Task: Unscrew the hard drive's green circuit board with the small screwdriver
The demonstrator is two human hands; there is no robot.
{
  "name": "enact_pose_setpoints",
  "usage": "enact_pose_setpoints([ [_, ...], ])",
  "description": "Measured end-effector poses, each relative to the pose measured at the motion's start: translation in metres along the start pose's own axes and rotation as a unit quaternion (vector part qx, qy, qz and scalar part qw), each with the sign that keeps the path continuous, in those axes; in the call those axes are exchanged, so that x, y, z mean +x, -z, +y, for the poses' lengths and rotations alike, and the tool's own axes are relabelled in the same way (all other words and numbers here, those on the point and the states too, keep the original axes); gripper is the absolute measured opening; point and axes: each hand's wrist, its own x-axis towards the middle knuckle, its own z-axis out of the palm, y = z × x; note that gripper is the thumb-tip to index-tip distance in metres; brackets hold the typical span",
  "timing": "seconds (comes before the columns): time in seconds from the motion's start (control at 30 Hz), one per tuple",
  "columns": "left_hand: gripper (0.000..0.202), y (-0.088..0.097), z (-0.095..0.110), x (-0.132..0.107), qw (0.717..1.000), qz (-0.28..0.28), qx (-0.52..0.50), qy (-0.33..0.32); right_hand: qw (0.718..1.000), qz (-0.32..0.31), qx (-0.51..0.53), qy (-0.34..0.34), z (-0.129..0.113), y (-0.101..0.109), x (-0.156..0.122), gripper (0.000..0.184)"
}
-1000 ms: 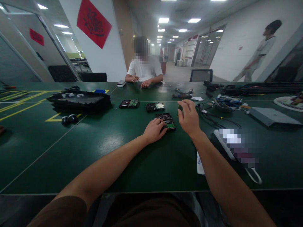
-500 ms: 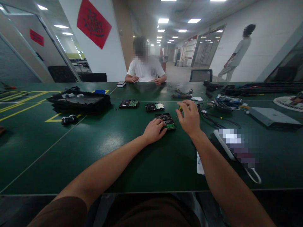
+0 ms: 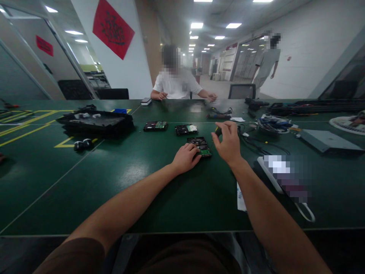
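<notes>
Red poster (image 3: 113, 29) (tilted) on pillar (image 3: 129, 78)

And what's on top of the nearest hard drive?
The left hand lies partly over the hard drive; a green board shows beside it. Whatever the hand covers can't be seen.

This office holds an electronics workbench (image 3: 168, 205). The left hand (image 3: 185, 158) touches a hard drive (image 3: 202, 142); well beyond the right hand (image 3: 229, 144) stand an office chair (image 3: 242, 91) and glass doors (image 3: 245, 64).

A black hard drive (image 3: 202, 142), its green circuit board (image 3: 205, 153) exposed, lies flat under the left fingers (image 3: 192, 148), while a part-hidden yellow-and-dark tool (image 3: 218, 131) sits pinched between the right fingers (image 3: 227, 130).
</notes>
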Motion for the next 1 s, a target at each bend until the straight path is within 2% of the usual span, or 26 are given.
enact_pose_setpoints([
  [0.13, 0.028, 0.0007, 0.0004, -0.0003, 1.0, 0.004, 0.0, -0.004, 1.0, 0.015, 0.018, -0.005, 0.0013, -0.0021, 0.0003, 0.035],
  [0.37, 0.03, -0.0013, -0.0003, -0.0008, 1.0, 0.005, 0.002, -0.003, 0.999, 0.016, 0.036, 0.015, 0.0057, -0.007, 0.0005, 0.042],
  [0.63, 0.029, -0.0017, -0.0009, -0.001, 1.0, 0.009, 0.004, -0.004, 0.998, 0.029, 0.045, 0.02, -0.0011, -0.0015, 0.0021, 0.033],
  [0.87, 0.03, -0.0019, -0.0015, -0.0007, 1.0, -0.001, 0.005, 0.002, 0.998, 0.029, 0.052, -0.003, 0.0016, -0.0028, 0.001, 0.027],
  [1.0, 0.029, -0.0019, -0.0009, -0.0008, 1.0, 0.002, 0.005, 0.002, 0.998, 0.033, 0.051, -0.009, 0.0002, -0.0025, 0.0005, 0.029],
])
